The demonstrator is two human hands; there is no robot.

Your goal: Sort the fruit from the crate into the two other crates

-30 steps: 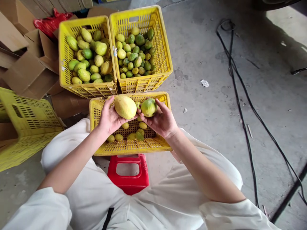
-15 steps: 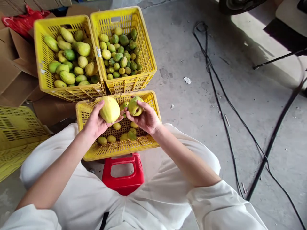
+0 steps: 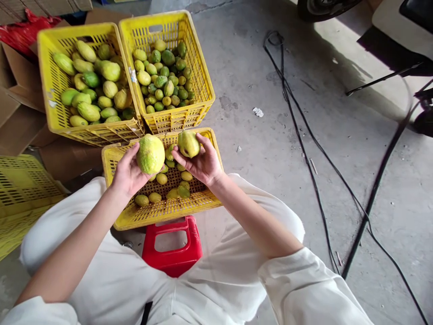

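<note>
- The larger yellow-green fruit (image 3: 150, 153) and the smaller fruit (image 3: 189, 143) are held side by side, apart, above the front crate (image 3: 162, 218); a dark mark is seen low on the smaller one.
- An inspection or comparison of the pair seems to be in hand; for the next move, a steady hold and a clear view of each skin are probably called for.
- By the left hand (image 3: 127, 174), partly open and curved, the larger fruit is grasped.
- By the right hand (image 3: 203, 163), palm up, the smaller is cradled between thumb and fingers.
- Below, loose fruits (image 3: 162, 178) are scattered in the crate; beyond, two fuller crates (image 3: 179, 118) are set on the floor (image 3: 243, 189).
</note>
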